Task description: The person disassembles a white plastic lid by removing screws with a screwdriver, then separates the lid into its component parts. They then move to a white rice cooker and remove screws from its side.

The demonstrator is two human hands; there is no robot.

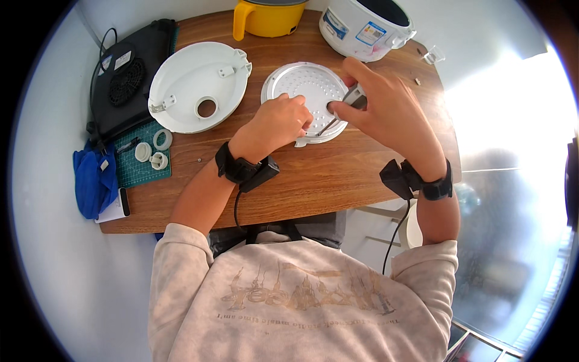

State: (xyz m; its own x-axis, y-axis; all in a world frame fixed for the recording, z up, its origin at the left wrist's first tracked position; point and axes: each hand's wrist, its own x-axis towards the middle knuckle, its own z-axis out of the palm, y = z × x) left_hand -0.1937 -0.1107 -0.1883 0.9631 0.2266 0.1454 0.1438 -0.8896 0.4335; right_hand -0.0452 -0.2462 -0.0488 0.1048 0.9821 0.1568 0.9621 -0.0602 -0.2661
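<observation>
A round white lid plate (297, 77) with a dimpled, light metallic face lies on the wooden table in front of me. My right hand (389, 108) grips a screwdriver (357, 96) by its grey handle. Its thin shaft slants down to the left, toward the plate's near edge. My left hand (276, 122) rests over the plate's left and near side, its fingers curled in close to the screwdriver's tip. Whatever those fingers hold, if anything, is hidden, and so is the exact spot the tip meets.
Left of the plate lies a white oval cover (181, 72) with a round hole. Behind stand a yellow pot (274, 19) and a white rice cooker body (362, 30). A black appliance (129, 75), a green cutting mat (142, 172), white rings (163, 139) and a blue cloth (94, 181) lie leftward.
</observation>
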